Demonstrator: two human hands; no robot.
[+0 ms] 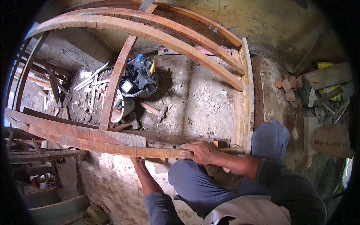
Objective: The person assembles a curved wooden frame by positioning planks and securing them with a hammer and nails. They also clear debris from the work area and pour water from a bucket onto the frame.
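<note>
A long wooden beam point(161, 152) lies crosswise in front of me, along the near side of a timber frame. Near its right end, my right hand point(204, 152) is closed over it, with the thumb on the near face and fingers across the top. My left hand point(138, 160) reaches up against the beam's near underside, farther left; its fingers are hidden behind the wood. Against the beam's far side lies a shorter board point(127, 138). An upright wooden post point(118, 80) crosses the frame from there to the curved far beams point(150, 32).
Inside the frame, a bucket point(128, 107) holds dark cloth and a blue-capped bottle point(140, 59). A hammer point(162, 113) lies beside it on rubble-strewn ground. A plank point(247, 93) closes the right side. Broken bricks point(288, 88) and a sack point(332, 140) sit farther right.
</note>
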